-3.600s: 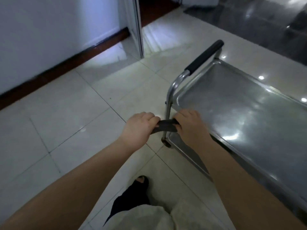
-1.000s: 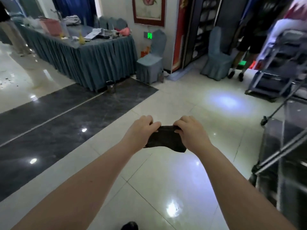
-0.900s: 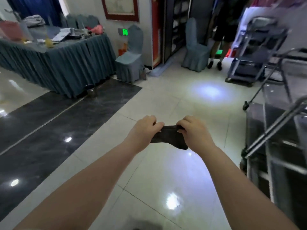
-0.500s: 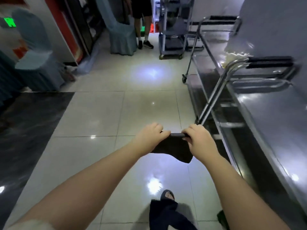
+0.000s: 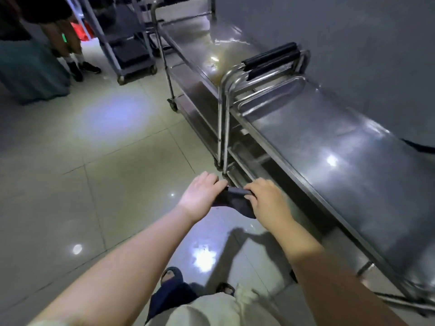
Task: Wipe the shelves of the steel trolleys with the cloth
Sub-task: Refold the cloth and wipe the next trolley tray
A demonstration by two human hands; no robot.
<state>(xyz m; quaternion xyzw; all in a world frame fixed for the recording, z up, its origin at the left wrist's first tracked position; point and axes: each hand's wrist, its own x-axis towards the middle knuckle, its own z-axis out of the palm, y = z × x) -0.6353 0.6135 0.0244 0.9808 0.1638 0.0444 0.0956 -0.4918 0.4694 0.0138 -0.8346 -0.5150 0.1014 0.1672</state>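
A dark cloth [image 5: 235, 202] is stretched between my two hands above the tiled floor. My left hand [image 5: 201, 196] grips its left end and my right hand [image 5: 268, 202] grips its right end. Just right of my hands stands a steel trolley [image 5: 341, 156] with a shiny, bare top shelf and black-padded handles [image 5: 270, 57] at its far end. A second steel trolley [image 5: 200, 41] stands beyond it, along the grey wall; its top shelf shows a yellowish wet patch. Lower shelves show beneath both.
A third, darker trolley [image 5: 127, 43] on castors stands at the back. A person's legs and dark shoes [image 5: 77, 64] are at the upper left, beside a teal-covered chair [image 5: 28, 71]. The glossy floor [image 5: 94, 161] opens to the left. My feet [image 5: 171, 278] are below.
I have turned from a single trolley near a doorway, across the hall, to this row of trolleys by the wall. Both hands have kept hold of the cloth throughout.
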